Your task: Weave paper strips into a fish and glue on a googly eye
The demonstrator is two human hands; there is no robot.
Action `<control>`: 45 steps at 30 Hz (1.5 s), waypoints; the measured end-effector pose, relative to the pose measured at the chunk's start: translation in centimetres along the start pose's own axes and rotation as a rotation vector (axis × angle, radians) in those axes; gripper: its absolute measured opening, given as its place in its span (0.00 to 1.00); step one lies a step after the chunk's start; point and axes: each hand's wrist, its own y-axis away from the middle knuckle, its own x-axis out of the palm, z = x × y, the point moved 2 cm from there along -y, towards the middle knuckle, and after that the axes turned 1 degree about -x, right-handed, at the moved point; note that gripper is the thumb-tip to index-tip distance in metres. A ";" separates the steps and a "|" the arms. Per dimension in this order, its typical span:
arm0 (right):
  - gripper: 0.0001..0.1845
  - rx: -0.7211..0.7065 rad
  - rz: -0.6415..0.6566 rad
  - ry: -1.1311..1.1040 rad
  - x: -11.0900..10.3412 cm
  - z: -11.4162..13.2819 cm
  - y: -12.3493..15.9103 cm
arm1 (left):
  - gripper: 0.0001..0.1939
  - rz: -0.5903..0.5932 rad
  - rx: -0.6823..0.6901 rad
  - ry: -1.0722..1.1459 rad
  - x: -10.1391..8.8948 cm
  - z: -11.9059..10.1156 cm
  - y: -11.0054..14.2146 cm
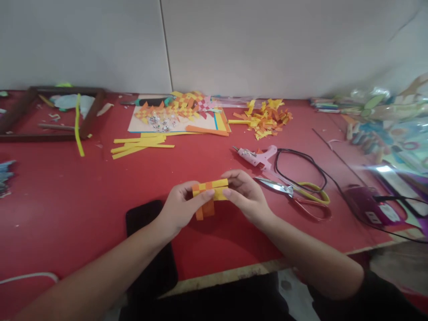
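Both my hands hold a small woven piece of yellow and orange paper strips just above the red table. My left hand pinches its left end, thumb and fingers closed on it. My right hand pinches its right end with curled fingers. Orange strip ends hang down below the piece. A black phone lies under my left wrist.
Scissors and a pink glue gun with a black cord lie right of my hands. Loose yellow strips, woven pieces on a sheet and paper scraps lie further back. A wooden frame sits far left.
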 end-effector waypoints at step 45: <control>0.16 0.238 0.150 0.001 -1.3 0.4 0.8 | 0.18 0.155 -0.011 -0.113 0.3 0.3 0.0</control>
